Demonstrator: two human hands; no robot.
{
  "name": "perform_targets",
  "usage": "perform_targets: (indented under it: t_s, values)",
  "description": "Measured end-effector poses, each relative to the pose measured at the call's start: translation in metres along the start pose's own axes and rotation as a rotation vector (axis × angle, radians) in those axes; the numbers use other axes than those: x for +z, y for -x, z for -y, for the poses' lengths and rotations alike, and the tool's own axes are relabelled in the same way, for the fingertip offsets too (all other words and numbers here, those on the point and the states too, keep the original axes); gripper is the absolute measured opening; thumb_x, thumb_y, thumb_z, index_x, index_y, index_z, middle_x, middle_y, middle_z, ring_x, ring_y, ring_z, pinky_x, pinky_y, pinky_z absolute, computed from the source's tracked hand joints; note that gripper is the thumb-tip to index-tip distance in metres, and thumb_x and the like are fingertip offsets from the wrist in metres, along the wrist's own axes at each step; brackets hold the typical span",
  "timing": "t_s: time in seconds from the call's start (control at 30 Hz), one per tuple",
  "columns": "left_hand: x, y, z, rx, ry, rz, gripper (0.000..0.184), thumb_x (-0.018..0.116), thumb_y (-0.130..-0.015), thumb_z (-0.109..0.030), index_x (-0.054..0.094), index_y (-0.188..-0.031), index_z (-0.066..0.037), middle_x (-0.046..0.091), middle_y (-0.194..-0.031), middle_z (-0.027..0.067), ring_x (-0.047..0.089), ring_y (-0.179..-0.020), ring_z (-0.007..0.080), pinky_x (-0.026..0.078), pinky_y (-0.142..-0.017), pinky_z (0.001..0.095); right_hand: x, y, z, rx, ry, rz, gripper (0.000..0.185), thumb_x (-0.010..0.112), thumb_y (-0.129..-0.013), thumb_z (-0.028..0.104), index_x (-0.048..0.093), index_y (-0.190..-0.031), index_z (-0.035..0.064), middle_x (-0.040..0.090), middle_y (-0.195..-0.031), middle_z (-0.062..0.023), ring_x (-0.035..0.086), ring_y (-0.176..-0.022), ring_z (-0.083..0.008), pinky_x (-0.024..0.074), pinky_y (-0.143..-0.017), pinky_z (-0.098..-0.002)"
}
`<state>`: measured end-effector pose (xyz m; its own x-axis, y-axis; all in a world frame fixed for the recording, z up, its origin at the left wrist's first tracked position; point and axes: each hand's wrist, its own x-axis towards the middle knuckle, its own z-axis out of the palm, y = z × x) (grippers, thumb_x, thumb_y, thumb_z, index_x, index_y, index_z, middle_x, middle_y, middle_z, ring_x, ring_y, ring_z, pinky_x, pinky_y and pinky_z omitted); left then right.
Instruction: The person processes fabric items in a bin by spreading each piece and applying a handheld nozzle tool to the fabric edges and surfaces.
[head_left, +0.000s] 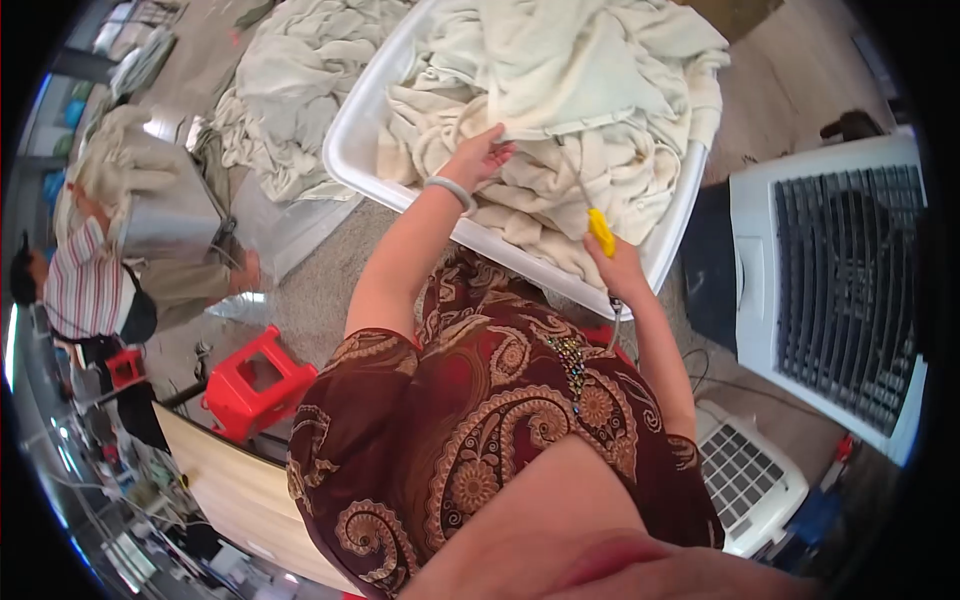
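Observation:
My left hand [482, 160], with a pale band at the wrist, is at the near corner of a cream cloth [570, 75], its fingers closed on the edge. A line of small marks runs along that hem. In my right hand [620, 270] is a tool with a yellow handle [601, 232] and a thin metal shaft, its tip reaching the hem. Its exact kind is unclear. A small metal piece [615, 312] shows just below this hand. Under the hands, a white plastic tub [350, 150] holds heaped cream cloths [530, 225].
Another cloth pile [300, 80] lies on the floor beyond the tub. Red stools [255, 385] and a wooden tabletop [240, 490] are at left, where a person in a striped shirt [90, 285] handles cloth. A large grilled appliance [840, 280] stands at right, with a cable [750, 390] nearby.

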<state>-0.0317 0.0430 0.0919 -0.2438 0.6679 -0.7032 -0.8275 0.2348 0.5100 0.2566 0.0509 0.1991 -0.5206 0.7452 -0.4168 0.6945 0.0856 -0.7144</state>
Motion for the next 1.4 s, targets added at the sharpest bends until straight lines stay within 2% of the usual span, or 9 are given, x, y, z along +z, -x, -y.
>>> perform_targets:
  t_s: [0.07, 0.17, 0.37, 0.47, 0.57, 0.7, 1.17, 1.4]
  values:
    - [-0.002, 0.003, 0.001, -0.003, 0.005, -0.024, 0.027, 0.053, -0.084, -0.023, 0.049, -0.101, -0.003, 0.056, -0.088, 0.0141, 0.056, -0.077, 0.0226, 0.047, -0.060, 0.0275, 0.007, 0.003, 0.005, -0.064, 0.085, 0.122, 0.048, 0.047, -0.079, 0.049, 0.057, -0.095, 0.0045, 0.058, -0.079, -0.0201, 0.056, -0.078, -0.0349, 0.0420, -0.068, -0.0382]
    - [-0.005, 0.007, 0.003, 0.017, 0.028, -0.022, 0.025, 0.050, -0.085, -0.026, 0.050, -0.100, -0.006, 0.056, -0.091, 0.0124, 0.055, -0.083, 0.0236, 0.046, -0.065, 0.0296, 0.016, 0.000, 0.007, -0.087, 0.192, 0.168, 0.052, 0.043, -0.079, 0.053, 0.057, -0.093, 0.0054, 0.058, -0.080, -0.0206, 0.055, -0.079, -0.0357, 0.0418, -0.068, -0.0403]
    - [-0.009, 0.011, -0.003, 0.003, 0.029, -0.023, 0.021, 0.052, -0.084, -0.026, 0.052, -0.096, -0.009, 0.058, -0.090, 0.0080, 0.055, -0.083, 0.0208, 0.043, -0.069, 0.0323, 0.023, -0.011, 0.027, -0.092, 0.240, 0.236, 0.054, 0.039, -0.079, 0.056, 0.058, -0.089, 0.0071, 0.059, -0.077, -0.0202, 0.055, -0.077, -0.0368, 0.0417, -0.067, -0.0423]
    - [-0.014, 0.009, -0.008, 0.005, 0.035, 0.005, 0.021, 0.053, -0.083, -0.023, 0.051, -0.096, -0.006, 0.056, -0.090, 0.0099, 0.054, -0.078, 0.0237, 0.045, -0.065, 0.0330, 0.024, -0.019, 0.041, -0.048, 0.305, 0.264, 0.055, 0.037, -0.079, 0.057, 0.060, -0.086, 0.0075, 0.059, -0.076, -0.0199, 0.055, -0.075, -0.0378, 0.0417, -0.066, -0.0429]
    - [-0.020, 0.004, -0.014, -0.018, -0.011, 0.010, 0.019, 0.054, -0.083, -0.022, 0.051, -0.095, -0.009, 0.057, -0.087, 0.0073, 0.055, -0.081, 0.0203, 0.043, -0.070, 0.0336, 0.035, -0.028, 0.041, -0.059, 0.304, 0.208, 0.057, 0.036, -0.079, 0.058, 0.061, -0.081, 0.0062, 0.059, -0.074, -0.0205, 0.055, -0.074, -0.0385, 0.0416, -0.065, -0.0432]
    - [-0.029, 0.001, -0.020, -0.037, 0.029, 0.017, 0.019, 0.053, -0.083, -0.021, 0.051, -0.096, -0.008, 0.057, -0.087, 0.0076, 0.054, -0.080, 0.0206, 0.043, -0.070, 0.0338, 0.036, -0.034, 0.058, -0.031, 0.362, 0.262, 0.058, 0.036, -0.079, 0.058, 0.061, -0.077, 0.0055, 0.058, -0.071, -0.0209, 0.054, -0.072, -0.0390, 0.0415, -0.064, -0.0436]
    - [-0.050, -0.018, -0.030, -0.080, -0.062, -0.002, 0.022, 0.051, -0.085, -0.020, 0.049, -0.100, -0.004, 0.057, -0.088, 0.0108, 0.056, -0.081, 0.0214, 0.046, -0.068, 0.0306, 0.067, -0.054, 0.072, -0.008, 0.420, 0.178, 0.062, 0.039, -0.079, 0.057, 0.059, -0.063, 0.0003, 0.056, -0.063, -0.0220, 0.054, -0.065, -0.0389, 0.0421, -0.061, -0.0437]
    - [-0.060, -0.031, -0.026, -0.085, -0.072, 0.020, 0.023, 0.050, -0.085, -0.021, 0.049, -0.100, -0.004, 0.056, -0.090, 0.0113, 0.056, -0.084, 0.0222, 0.047, -0.067, 0.0297, 0.072, -0.053, 0.055, -0.012, 0.343, 0.153, 0.058, 0.041, -0.078, 0.056, 0.061, -0.069, 0.0022, 0.058, -0.067, -0.0207, 0.055, -0.068, -0.0377, 0.0425, -0.061, -0.0429]
